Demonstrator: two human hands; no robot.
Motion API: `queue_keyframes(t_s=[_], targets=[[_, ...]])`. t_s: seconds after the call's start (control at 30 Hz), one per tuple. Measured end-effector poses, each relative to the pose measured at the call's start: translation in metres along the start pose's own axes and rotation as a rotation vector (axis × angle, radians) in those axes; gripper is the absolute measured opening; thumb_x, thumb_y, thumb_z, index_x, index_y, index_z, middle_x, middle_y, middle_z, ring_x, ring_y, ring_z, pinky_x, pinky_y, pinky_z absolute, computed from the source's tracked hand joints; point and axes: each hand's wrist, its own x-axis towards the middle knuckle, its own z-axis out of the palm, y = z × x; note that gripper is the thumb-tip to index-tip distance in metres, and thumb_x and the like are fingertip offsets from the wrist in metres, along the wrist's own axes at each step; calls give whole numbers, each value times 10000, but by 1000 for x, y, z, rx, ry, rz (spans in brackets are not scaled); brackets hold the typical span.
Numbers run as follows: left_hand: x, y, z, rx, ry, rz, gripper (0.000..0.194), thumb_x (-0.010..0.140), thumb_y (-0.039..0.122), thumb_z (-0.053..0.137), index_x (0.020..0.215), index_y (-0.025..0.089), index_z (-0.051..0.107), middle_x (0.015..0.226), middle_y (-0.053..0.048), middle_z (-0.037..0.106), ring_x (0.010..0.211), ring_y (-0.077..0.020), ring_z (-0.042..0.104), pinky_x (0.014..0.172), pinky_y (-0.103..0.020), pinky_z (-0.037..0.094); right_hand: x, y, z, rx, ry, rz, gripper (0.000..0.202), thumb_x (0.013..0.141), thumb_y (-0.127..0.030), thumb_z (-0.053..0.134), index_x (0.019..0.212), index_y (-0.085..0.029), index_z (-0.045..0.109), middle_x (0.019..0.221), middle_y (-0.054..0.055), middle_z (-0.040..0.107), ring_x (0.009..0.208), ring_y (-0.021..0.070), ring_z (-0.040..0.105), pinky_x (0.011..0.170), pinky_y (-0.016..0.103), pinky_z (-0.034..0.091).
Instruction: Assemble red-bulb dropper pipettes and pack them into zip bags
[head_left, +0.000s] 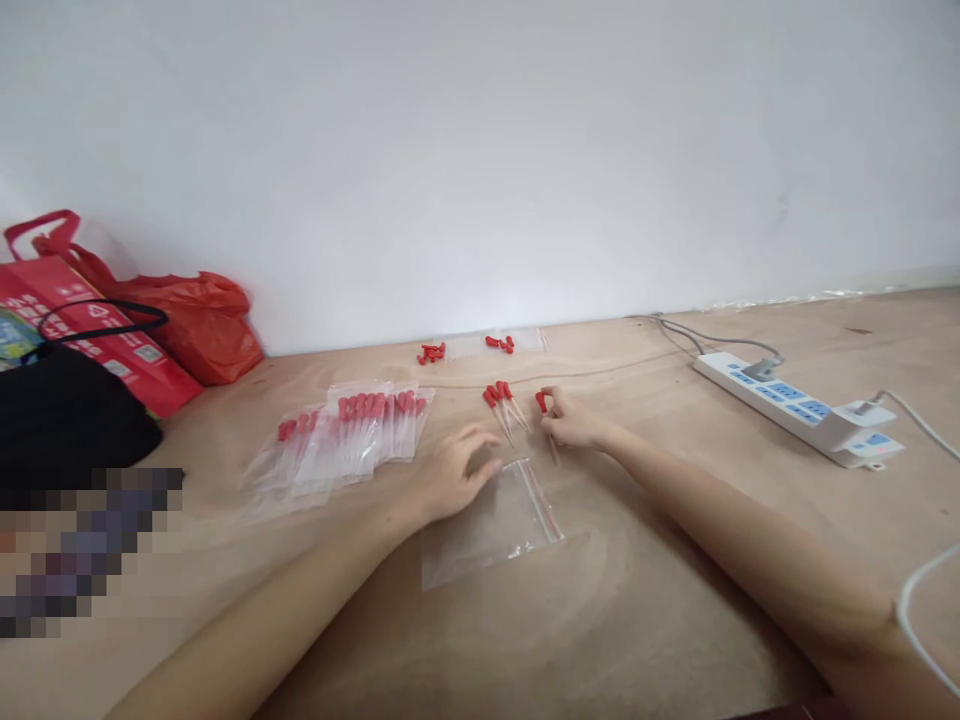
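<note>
My right hand point(574, 420) pinches a dropper point(541, 402) with a red bulb, its thin tube pointing down toward the table. Just left of it, several red-bulbed droppers point(501, 394) lie side by side with their pale, tapered tubes toward me. My left hand point(459, 472) hovers with curved fingers and thumb apart, nothing visible between them. Below it a clear zip bag point(487, 535) lies flat, its red-lined seal facing right. To the left, overlapping zip bags point(360, 425) hold more of these droppers.
At the back lie loose red bulbs point(431, 353) and a clear bag point(525, 340) with red bulbs by it. A white power strip point(795, 405) with cables stands at right. Red bags point(202, 320) and a black cloth item point(75, 420) fill the left side. A wall point(480, 170) bounds the wooden table.
</note>
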Motion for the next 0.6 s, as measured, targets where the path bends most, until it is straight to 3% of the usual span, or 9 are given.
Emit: queue_keyframes(t_s=[0.07, 0.17, 0.33, 0.6], targets=[[-25, 6, -7, -24, -156, 109, 253, 815, 283, 491, 1048, 207, 552, 1168, -61, 519, 1070, -199, 484, 921, -358, 387, -14, 8, 0, 213, -21, 29, 612, 672, -79, 421, 1242, -161, 215, 482, -97, 436, 341, 90, 431, 336, 185, 333], [-52, 6, -9, -14, -294, 141, 372, 821, 343, 484, 1177, 237, 479, 1287, -62, 429, 1190, -231, 376, 969, -406, 340, -35, 17, 5, 535, 78, 20, 542, 662, -125, 448, 1155, -204, 237, 513, -105, 444, 377, 81, 463, 338, 167, 359], [-60, 2, -5, 28, -348, 90, 408, 833, 362, 454, 1225, 247, 435, 1331, -59, 378, 1235, -242, 310, 999, -451, 287, -54, 23, 18, 691, 241, -50, 541, 621, -259, 579, 1033, -214, 232, 545, -105, 479, 430, 95, 516, 393, 205, 448], [-57, 9, -7, 19, -360, 70, 419, 831, 368, 451, 1229, 238, 423, 1327, -56, 387, 1227, -228, 327, 1018, -435, 261, -55, 23, 21, 694, 242, -89, 576, 594, -334, 638, 997, -223, 241, 541, -107, 494, 439, 100, 526, 409, 220, 462]])
